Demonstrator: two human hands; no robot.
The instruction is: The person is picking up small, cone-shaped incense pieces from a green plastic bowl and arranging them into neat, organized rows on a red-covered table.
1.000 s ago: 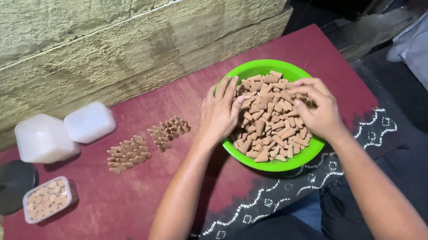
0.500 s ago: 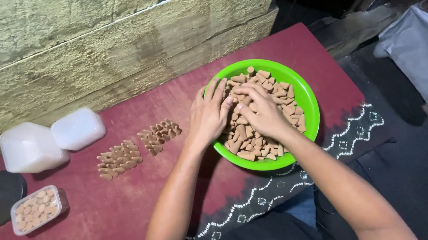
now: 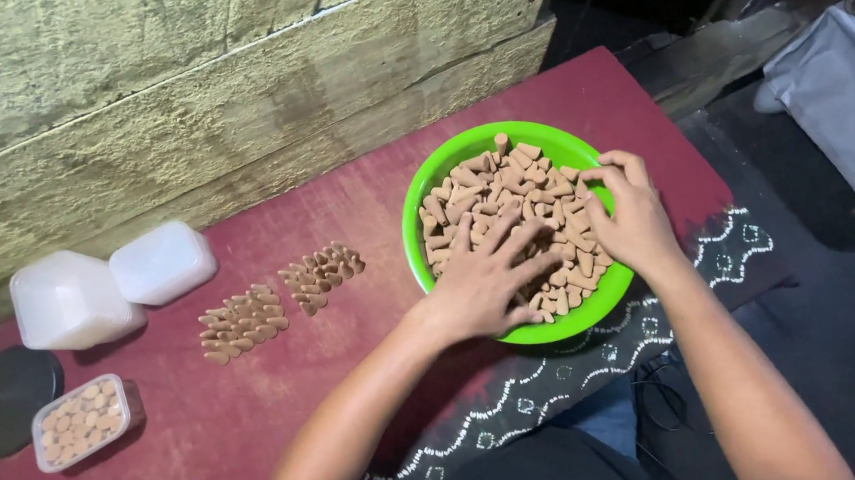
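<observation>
1. Cones point(image 3: 505, 199) fill the green bowl point(image 3: 416, 216), centre-right of frame.
2. They look light, dry, brittle; I'd pinch single ones by the sides.
3. My left hand point(image 3: 485, 276) lies splayed flat on them; right hand point(image 3: 631, 216) curls over the heap, grip hidden.

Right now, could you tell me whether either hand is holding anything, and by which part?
Neither visibly grips anything. The left hand lies spread on the brown cones in the green bowl; the right hand rests curled on them; beneath cannot be told.
</observation>
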